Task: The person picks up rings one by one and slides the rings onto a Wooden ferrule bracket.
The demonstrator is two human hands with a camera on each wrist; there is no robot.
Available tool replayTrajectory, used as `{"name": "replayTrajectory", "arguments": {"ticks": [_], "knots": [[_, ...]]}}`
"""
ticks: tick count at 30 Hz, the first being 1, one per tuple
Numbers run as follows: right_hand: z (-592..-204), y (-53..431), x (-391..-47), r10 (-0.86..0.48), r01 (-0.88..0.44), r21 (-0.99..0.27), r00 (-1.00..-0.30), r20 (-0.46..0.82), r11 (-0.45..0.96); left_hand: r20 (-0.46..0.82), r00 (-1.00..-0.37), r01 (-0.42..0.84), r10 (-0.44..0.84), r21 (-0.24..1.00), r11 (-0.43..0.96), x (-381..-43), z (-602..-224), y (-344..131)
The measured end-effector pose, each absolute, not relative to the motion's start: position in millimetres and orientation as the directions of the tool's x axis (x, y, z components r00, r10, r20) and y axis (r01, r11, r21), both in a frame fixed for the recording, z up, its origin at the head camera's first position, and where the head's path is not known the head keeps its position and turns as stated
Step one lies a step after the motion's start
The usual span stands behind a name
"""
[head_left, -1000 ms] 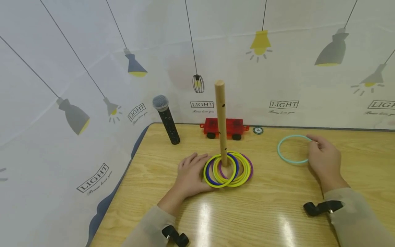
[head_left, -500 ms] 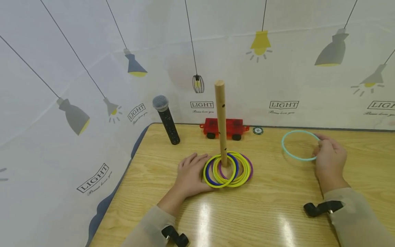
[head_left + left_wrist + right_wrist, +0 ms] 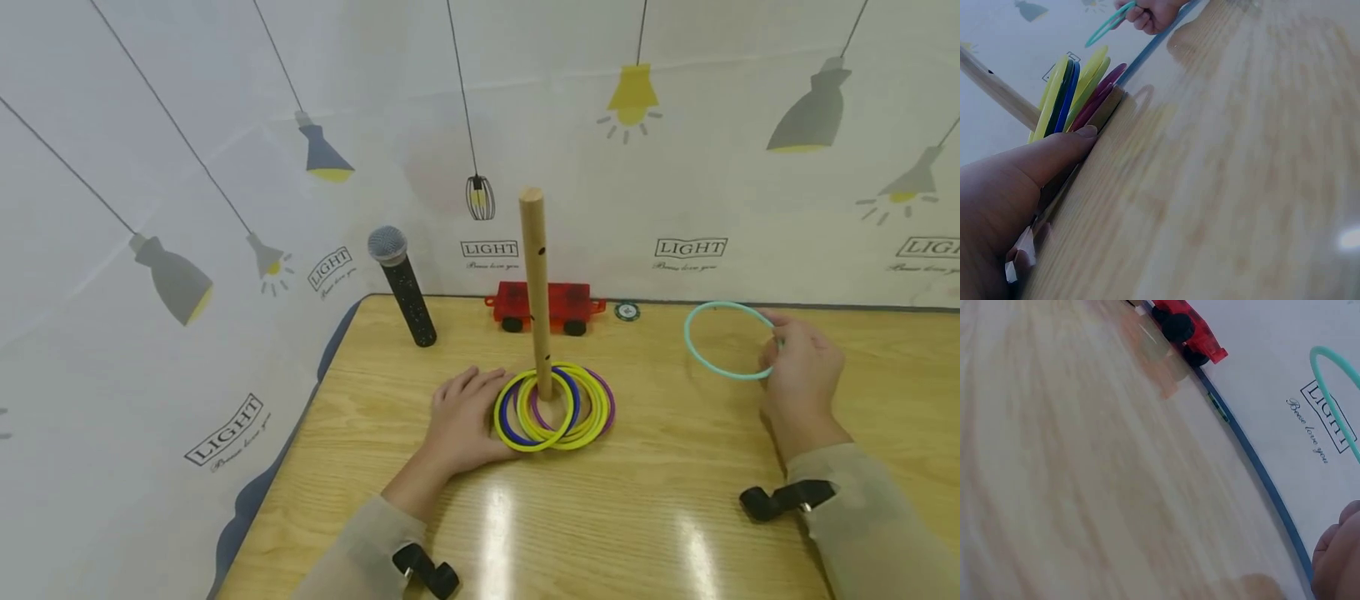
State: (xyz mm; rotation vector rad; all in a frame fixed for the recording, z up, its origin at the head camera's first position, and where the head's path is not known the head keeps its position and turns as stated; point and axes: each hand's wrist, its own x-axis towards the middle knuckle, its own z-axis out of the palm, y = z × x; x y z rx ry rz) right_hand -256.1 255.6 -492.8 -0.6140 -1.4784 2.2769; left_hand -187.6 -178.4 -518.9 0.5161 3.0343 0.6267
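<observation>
A wooden peg (image 3: pixel 536 292) stands upright, its foot ringed by several loose plastic rings (image 3: pixel 592 442) in yellow, blue and purple. My left hand (image 3: pixel 467 425) holds the low wooden base (image 3: pixel 1105 107) at its left side, thumb along the near edge under the rings. Most of the base is hidden by rings and hand. To the right, my right hand (image 3: pixel 802 367) pinches a turquoise ring (image 3: pixel 687 342) by its right edge, raised over the table. Only part of that ring and the curled fingers (image 3: pixel 1338 550) show in the right wrist view.
Behind the peg sits a red toy wagon (image 3: pixel 570 302), with a small round chip (image 3: pixel 627 312) beside it. A microphone (image 3: pixel 408 292) stands at the back left. The wooden table (image 3: pixel 622 525) meets a lamp-printed wall covering (image 3: pixel 562 150) at its back edge.
My right hand has lifted the turquoise ring off the table, moving it slightly right and away from me. The left hand and the peg have stayed put; the head view has shifted slightly.
</observation>
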Motion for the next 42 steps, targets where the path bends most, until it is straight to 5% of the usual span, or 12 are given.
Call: {"name": "replayTrajectory", "arguments": {"ticks": [17,21,25,30,42], "knots": [[-468.6,232.6,-255.4,0.427,-0.004,-0.920,-0.887,-0.178,-0.391,0.062,-0.948,0.312,0.313,0.392,0.865,-186.7,-517.9,-179.4],[-448.3,233.8,-255.9,0.385,-0.006,-0.962,-0.917,-0.103,-0.273,0.062,-0.946,0.318,0.319,0.387,0.866,-187.4,-519.0,-179.2],[-427.3,233.1,-259.3,0.341,-0.104,-0.947,-0.940,-0.006,-0.303,0.064,-0.943,0.324,0.326,0.388,0.863,-187.6,-519.0,-179.2],[-408.1,227.2,-259.3,0.254,-0.105,-0.929,-0.967,0.012,-0.354,0.055,-0.946,0.315,0.320,0.387,0.867,-187.0,-518.4,-179.9],[-365.6,191.8,-257.0,0.095,-0.102,-0.981,-0.992,0.088,-0.166,0.069,-0.945,0.321,0.320,0.395,0.861,-188.3,-518.9,-179.9]]}}
